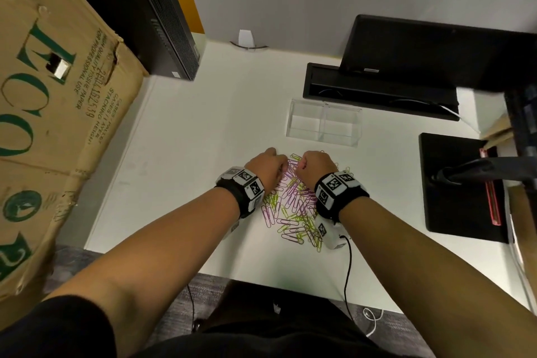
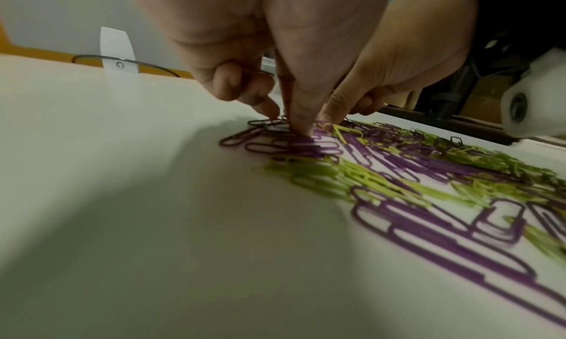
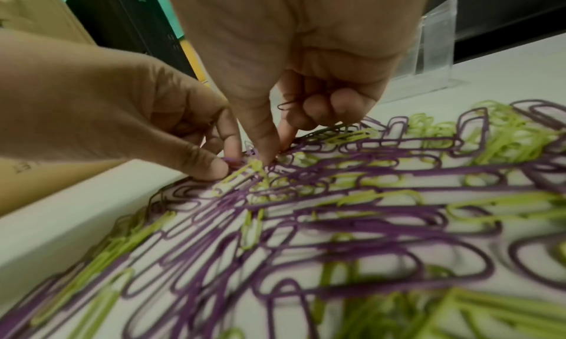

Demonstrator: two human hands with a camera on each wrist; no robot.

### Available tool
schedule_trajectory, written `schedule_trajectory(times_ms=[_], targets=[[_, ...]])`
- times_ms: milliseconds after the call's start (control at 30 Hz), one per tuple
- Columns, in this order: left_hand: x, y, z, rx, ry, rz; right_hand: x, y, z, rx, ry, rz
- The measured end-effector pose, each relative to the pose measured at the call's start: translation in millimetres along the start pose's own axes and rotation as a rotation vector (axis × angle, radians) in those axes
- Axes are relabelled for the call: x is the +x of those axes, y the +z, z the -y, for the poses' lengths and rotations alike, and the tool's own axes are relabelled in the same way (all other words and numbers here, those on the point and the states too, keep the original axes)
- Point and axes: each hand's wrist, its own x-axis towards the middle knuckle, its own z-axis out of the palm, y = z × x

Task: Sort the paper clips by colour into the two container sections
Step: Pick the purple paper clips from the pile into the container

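A mixed pile of purple and green paper clips (image 1: 293, 209) lies on the white desk (image 1: 203, 154), blurred and close in both wrist views. My left hand (image 1: 283, 168) is at the pile's far left edge; its thumb and forefinger pinch a purple clip (image 3: 230, 160). My right hand (image 1: 299, 166) is beside it, thumb and forefinger tips pressed into the clips (image 3: 274, 153). A dark purple clip (image 3: 286, 105) is tucked under its curled fingers. The clear two-section container (image 1: 322, 122) stands just beyond the hands with nothing in it.
A large cardboard box (image 1: 52, 113) and a black computer tower (image 1: 162, 17) are on the left. Behind the container are a black cable tray (image 1: 377, 93) and a monitor (image 1: 436, 55). A black monitor base (image 1: 459, 186) lies to the right.
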Motion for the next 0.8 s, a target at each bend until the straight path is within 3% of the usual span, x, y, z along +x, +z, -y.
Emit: schedule_trajectory(times_ms=[200,367,667,733,800], targets=[[0,-2,2,-0.041,0.011,-0.012,-3,0,1,-0.05,-0.068,-0.042],[-7,-10,14,-0.405,-0.168,-0.196,-8,-18,-11,0.314,-0.044,-0.074],[-10,-18,17,-0.976,-0.488,-0.147,-1,-20,-3,0.899,0.123,0.152],[-11,-25,12,-1.015,-0.541,-0.12,-1,-16,3,0.751,0.089,0.135],[-10,-29,10,-1.003,-0.574,-0.069,-2,-11,9,0.373,-0.011,0.073]])
